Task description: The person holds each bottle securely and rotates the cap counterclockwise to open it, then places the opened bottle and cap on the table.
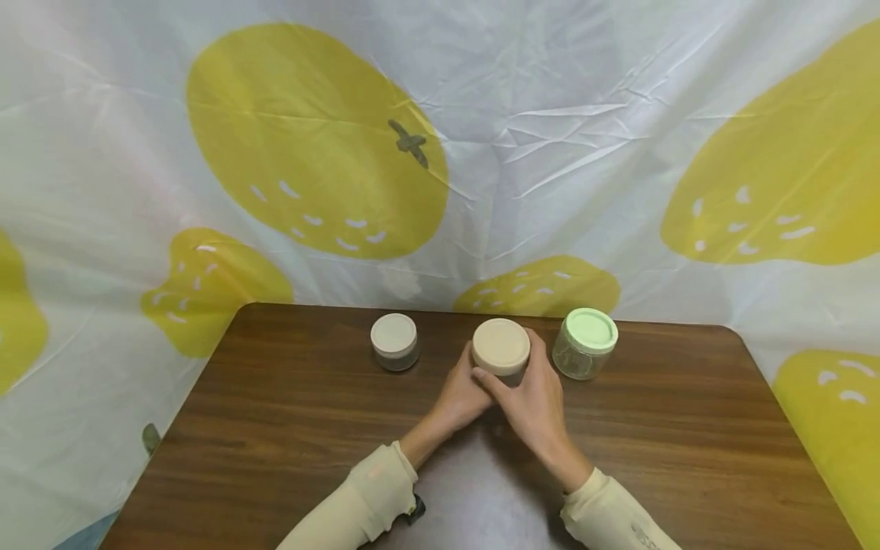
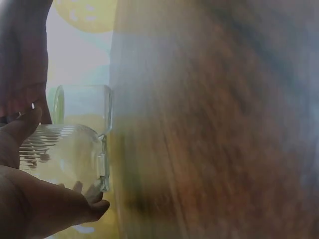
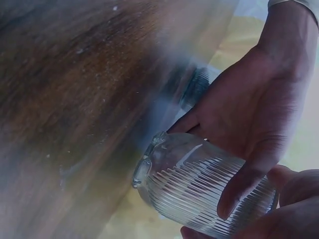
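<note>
Head view shows the cream-lidded jar (image 1: 500, 347) between both hands (image 1: 465, 393) (image 1: 536, 397).

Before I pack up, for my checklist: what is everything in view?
Cream-lidded jar: one, clear, between others
White-lidded jar: one, clear, at left
Green-lidded jar: one, clear, at right
Table: one, brown, beneath
Printed cloth: one or more, white and yellow, behind
Unclear patch: one, blue, lower-left corner
Unclear object: one, black, lower centre
Sleeves: two, cream, reaching lower edge
Left hand, right hand: one each, gripping cream-lidded jar
</note>
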{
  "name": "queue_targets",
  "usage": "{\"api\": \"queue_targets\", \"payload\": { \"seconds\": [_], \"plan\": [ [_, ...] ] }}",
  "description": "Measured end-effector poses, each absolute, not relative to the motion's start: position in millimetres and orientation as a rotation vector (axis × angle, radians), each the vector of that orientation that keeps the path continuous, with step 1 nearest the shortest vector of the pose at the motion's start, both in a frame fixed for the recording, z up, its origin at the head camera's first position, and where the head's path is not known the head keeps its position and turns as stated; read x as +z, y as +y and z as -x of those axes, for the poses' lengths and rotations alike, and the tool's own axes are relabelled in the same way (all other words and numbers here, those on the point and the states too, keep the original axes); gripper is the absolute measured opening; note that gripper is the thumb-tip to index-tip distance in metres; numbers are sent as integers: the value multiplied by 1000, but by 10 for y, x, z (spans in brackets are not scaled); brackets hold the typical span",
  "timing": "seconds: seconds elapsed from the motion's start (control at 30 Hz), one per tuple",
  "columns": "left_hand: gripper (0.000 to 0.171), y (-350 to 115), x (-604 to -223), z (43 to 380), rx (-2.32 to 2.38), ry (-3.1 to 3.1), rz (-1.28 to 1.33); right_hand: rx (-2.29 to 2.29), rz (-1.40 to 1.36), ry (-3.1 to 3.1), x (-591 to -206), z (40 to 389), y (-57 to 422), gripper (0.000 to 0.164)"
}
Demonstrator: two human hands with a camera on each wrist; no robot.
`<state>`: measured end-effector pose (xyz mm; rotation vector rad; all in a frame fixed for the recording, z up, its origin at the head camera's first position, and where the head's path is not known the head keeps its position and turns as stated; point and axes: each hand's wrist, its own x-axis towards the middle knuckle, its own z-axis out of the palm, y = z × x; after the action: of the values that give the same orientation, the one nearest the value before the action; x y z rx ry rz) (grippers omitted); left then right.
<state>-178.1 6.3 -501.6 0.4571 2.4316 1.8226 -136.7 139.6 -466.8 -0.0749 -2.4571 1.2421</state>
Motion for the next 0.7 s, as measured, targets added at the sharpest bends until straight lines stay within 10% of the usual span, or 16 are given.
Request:
{"api": "queue_targets", "payload": {
  "seconds": [0.7],
  "plan": [
    [76, -9, -4708, 1438, 1728, 2607, -606, 1264, 29, -2345, -4434, 996, 1401, 93]
  ]
}}
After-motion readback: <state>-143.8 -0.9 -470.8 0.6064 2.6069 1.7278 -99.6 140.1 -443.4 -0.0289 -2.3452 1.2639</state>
